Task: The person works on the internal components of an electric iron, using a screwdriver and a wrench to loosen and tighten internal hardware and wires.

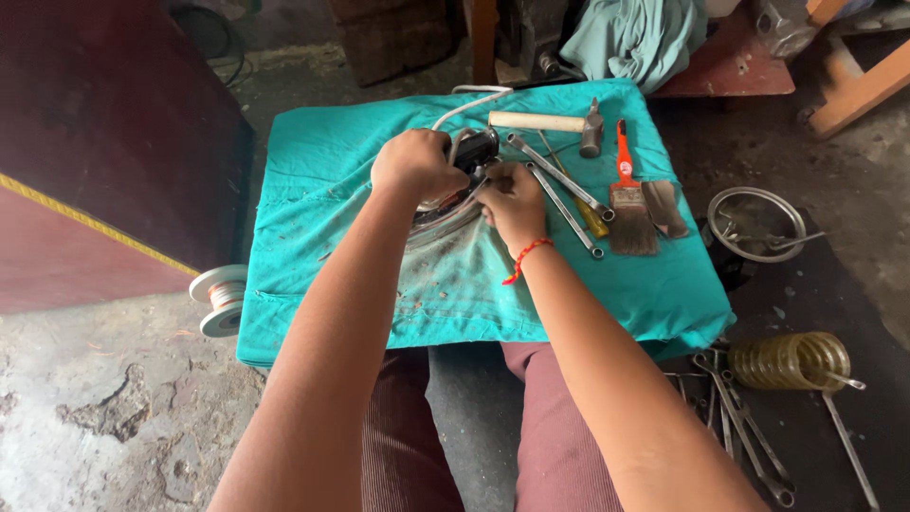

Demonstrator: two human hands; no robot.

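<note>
The left hand (415, 163) wraps the black handle of the clothes iron (453, 194) to keep it steady mid-tabletop (313, 228). The right hand (512, 201) pinches its side. Spanners (561, 190) lie at three o'clock.

Hammer (550, 122), paintbrush (629, 197), wrenches (561, 186) on teal cloth (313, 171); wire spool (222, 300) alongside.

Bare forearms, red thread wristband (524, 258), maroon ribbed trousers (550, 427)
</note>
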